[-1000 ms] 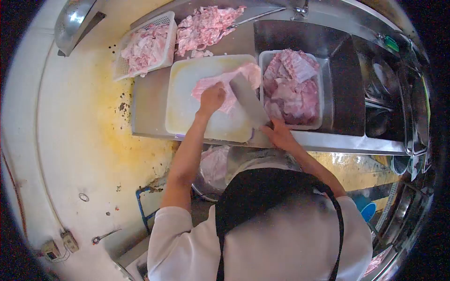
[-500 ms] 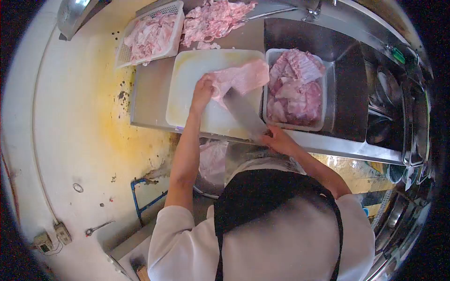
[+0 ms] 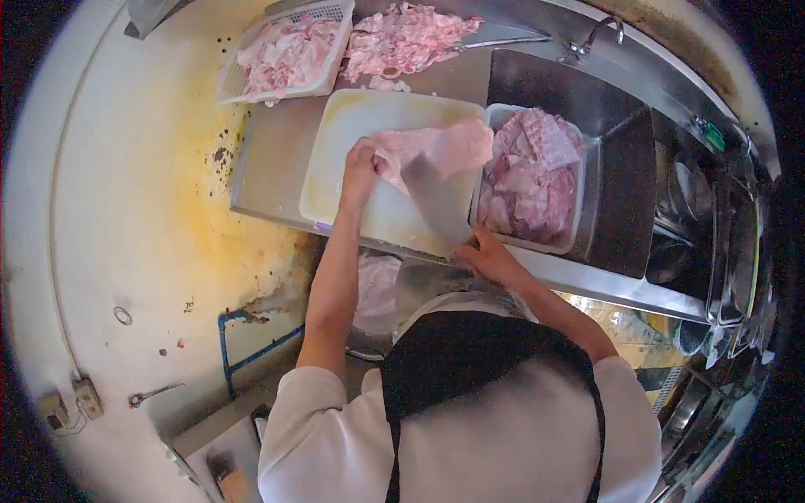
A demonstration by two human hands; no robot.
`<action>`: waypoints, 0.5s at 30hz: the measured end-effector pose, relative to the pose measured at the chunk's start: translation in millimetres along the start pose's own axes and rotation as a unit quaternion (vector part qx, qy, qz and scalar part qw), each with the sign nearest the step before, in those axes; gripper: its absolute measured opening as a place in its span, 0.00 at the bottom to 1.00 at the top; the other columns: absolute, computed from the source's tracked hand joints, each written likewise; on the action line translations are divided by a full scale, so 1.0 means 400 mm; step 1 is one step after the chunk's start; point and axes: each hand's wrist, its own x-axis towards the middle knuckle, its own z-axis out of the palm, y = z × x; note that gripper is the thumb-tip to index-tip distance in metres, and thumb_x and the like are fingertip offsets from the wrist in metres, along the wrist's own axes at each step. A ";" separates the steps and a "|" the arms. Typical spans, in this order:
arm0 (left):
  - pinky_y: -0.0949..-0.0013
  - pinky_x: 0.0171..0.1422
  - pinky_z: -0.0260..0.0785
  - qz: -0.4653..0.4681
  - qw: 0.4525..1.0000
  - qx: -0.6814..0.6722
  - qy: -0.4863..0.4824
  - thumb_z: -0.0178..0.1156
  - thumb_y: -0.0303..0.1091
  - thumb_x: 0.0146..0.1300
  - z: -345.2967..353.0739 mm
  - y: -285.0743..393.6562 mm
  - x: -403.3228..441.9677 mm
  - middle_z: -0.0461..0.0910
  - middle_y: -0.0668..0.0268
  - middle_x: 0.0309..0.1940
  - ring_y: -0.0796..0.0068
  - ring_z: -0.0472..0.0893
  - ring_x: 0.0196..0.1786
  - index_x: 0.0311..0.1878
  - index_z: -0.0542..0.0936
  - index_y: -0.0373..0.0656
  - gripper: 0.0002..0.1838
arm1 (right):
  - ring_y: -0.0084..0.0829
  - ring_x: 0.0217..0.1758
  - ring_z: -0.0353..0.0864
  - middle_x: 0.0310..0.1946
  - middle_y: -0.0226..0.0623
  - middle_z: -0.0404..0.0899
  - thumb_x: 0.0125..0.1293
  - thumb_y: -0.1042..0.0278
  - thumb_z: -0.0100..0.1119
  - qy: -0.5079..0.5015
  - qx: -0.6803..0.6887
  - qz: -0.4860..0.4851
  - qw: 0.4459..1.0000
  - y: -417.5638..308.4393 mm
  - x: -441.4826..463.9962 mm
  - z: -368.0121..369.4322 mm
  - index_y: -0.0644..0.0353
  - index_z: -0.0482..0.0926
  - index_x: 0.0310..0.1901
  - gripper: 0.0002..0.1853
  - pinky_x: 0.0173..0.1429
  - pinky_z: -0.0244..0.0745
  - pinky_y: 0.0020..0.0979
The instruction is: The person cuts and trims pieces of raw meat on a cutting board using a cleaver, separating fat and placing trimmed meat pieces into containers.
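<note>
A pale pink piece of meat [image 3: 440,147] lies across the white cutting board [image 3: 335,197], its right end at the board's edge by the meat tub. My left hand [image 3: 362,168] is closed on the left end of this piece. In my right hand [image 3: 493,260], at the board's front right corner, is the handle of a broad knife [image 3: 443,205]. The blade is blurred by motion and points up and left, its tip at the lower edge of the meat. Most of the handle is hidden by my fingers.
Right of the board, a white tub [image 3: 579,222] holds larger meat pieces. Behind it are a white basket [image 3: 331,80] of trimmings and a heap of scraps [image 3: 411,38], near a long metal rod [image 3: 507,42]. A faucet [image 3: 591,42] stands over the sink. Below the counter edge is a metal bowl [image 3: 369,339].
The view has shifted slightly. My left hand still grips the meat's left end, and the blade remains at the meat's lower edge, now more blurred.
</note>
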 end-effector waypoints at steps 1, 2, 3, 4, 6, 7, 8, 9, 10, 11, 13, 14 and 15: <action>0.76 0.31 0.64 0.007 1.000 -0.008 0.013 0.44 0.31 0.70 -0.001 0.014 -0.009 0.75 0.71 0.29 0.83 0.71 0.27 0.41 0.78 0.41 0.11 | 0.29 0.17 0.74 0.25 0.38 0.77 0.67 0.56 0.56 -0.010 -0.011 -0.002 1.000 -0.005 -0.009 -0.016 0.68 0.70 0.59 0.26 0.25 0.73 0.37; 0.75 0.31 0.65 0.016 0.999 -0.015 0.025 0.44 0.31 0.70 -0.001 0.024 -0.014 0.77 0.70 0.29 0.82 0.72 0.28 0.41 0.78 0.40 0.12 | 0.29 0.17 0.74 0.25 0.39 0.77 0.67 0.56 0.56 -0.018 -0.020 -0.005 1.000 -0.009 -0.013 -0.032 0.68 0.70 0.59 0.26 0.26 0.73 0.37; 0.75 0.32 0.65 0.009 0.998 -0.045 0.033 0.44 0.32 0.70 0.002 0.023 -0.015 0.78 0.69 0.30 0.82 0.74 0.29 0.40 0.78 0.40 0.12 | 0.29 0.17 0.74 0.25 0.39 0.77 0.67 0.56 0.56 -0.025 -0.029 -0.009 0.999 -0.014 -0.010 -0.040 0.69 0.69 0.59 0.27 0.26 0.73 0.37; 0.76 0.32 0.66 0.003 0.996 -0.075 0.040 0.44 0.33 0.70 0.010 0.019 -0.015 0.79 0.68 0.31 0.81 0.75 0.30 0.39 0.78 0.40 0.12 | 0.29 0.17 0.74 0.26 0.39 0.77 0.67 0.55 0.56 -0.010 -0.031 -0.021 0.999 -0.007 0.013 -0.037 0.69 0.69 0.60 0.28 0.26 0.73 0.37; 0.75 0.33 0.67 -0.011 0.993 -0.109 0.040 0.44 0.33 0.70 0.019 0.018 -0.009 0.79 0.67 0.31 0.80 0.76 0.31 0.38 0.77 0.40 0.13 | 0.30 0.17 0.74 0.26 0.39 0.78 0.67 0.54 0.56 0.022 -0.037 -0.047 0.998 0.016 0.098 -0.026 0.70 0.67 0.62 0.30 0.27 0.74 0.37; 0.74 0.34 0.67 -0.020 0.993 -0.114 0.036 0.44 0.34 0.70 0.022 0.016 -0.007 0.79 0.67 0.30 0.79 0.76 0.31 0.37 0.77 0.41 0.12 | 0.27 0.17 0.72 0.25 0.36 0.76 0.67 0.56 0.56 0.033 -0.039 -0.045 0.998 0.007 0.138 -0.021 0.67 0.68 0.62 0.28 0.26 0.71 0.34; 0.74 0.35 0.68 -0.029 0.992 -0.118 0.032 0.44 0.34 0.70 0.022 0.014 -0.004 0.78 0.67 0.30 0.78 0.76 0.31 0.36 0.76 0.41 0.12 | 0.25 0.17 0.71 0.24 0.33 0.75 0.68 0.58 0.56 0.043 -0.041 -0.042 0.997 -0.007 0.179 -0.014 0.64 0.69 0.62 0.26 0.24 0.69 0.30; 0.73 0.36 0.68 -0.025 0.994 -0.105 0.027 0.44 0.34 0.70 0.022 0.011 0.001 0.78 0.66 0.29 0.77 0.76 0.31 0.35 0.75 0.41 0.12 | 0.22 0.16 0.69 0.23 0.29 0.73 0.68 0.59 0.56 0.053 -0.043 -0.040 0.997 -0.015 0.201 -0.007 0.62 0.70 0.62 0.24 0.23 0.66 0.27; 0.72 0.36 0.67 -0.021 0.995 -0.092 0.023 0.44 0.33 0.69 0.020 0.009 0.006 0.77 0.66 0.29 0.77 0.76 0.31 0.34 0.75 0.42 0.11 | 0.22 0.17 0.69 0.23 0.30 0.73 0.68 0.59 0.57 0.070 -0.089 -0.053 0.992 -0.014 0.205 -0.001 0.62 0.70 0.62 0.24 0.23 0.67 0.27; 0.72 0.37 0.67 -0.017 0.996 -0.080 0.021 0.44 0.33 0.68 0.013 0.005 0.009 0.77 0.66 0.28 0.76 0.76 0.31 0.33 0.74 0.42 0.10 | 0.23 0.17 0.70 0.24 0.31 0.74 0.68 0.58 0.57 0.085 -0.136 -0.065 0.985 -0.012 0.206 0.008 0.62 0.70 0.61 0.24 0.23 0.67 0.28; 0.71 0.36 0.66 0.012 0.991 -0.128 0.026 0.45 0.31 0.66 -0.015 -0.021 0.028 0.75 0.67 0.26 0.75 0.75 0.30 0.31 0.72 0.43 0.09 | 0.26 0.18 0.72 0.24 0.34 0.75 0.68 0.55 0.57 0.066 -0.161 -0.077 0.982 -0.024 0.165 0.013 0.65 0.70 0.62 0.27 0.26 0.70 0.31; 0.71 0.36 0.65 0.029 0.987 -0.153 0.030 0.45 0.31 0.65 -0.029 -0.026 0.037 0.74 0.67 0.25 0.75 0.74 0.29 0.30 0.71 0.43 0.08 | 0.29 0.19 0.74 0.24 0.37 0.76 0.68 0.52 0.57 0.031 -0.141 -0.077 0.987 -0.047 0.092 0.010 0.67 0.69 0.62 0.30 0.28 0.72 0.34; 0.71 0.35 0.64 0.036 0.985 -0.164 0.052 0.45 0.30 0.64 -0.043 -0.008 0.031 0.72 0.67 0.25 0.75 0.72 0.28 0.29 0.70 0.43 0.08 | 0.31 0.20 0.76 0.24 0.39 0.78 0.68 0.48 0.57 -0.006 -0.120 -0.075 0.990 -0.059 0.040 0.007 0.70 0.68 0.63 0.33 0.31 0.75 0.37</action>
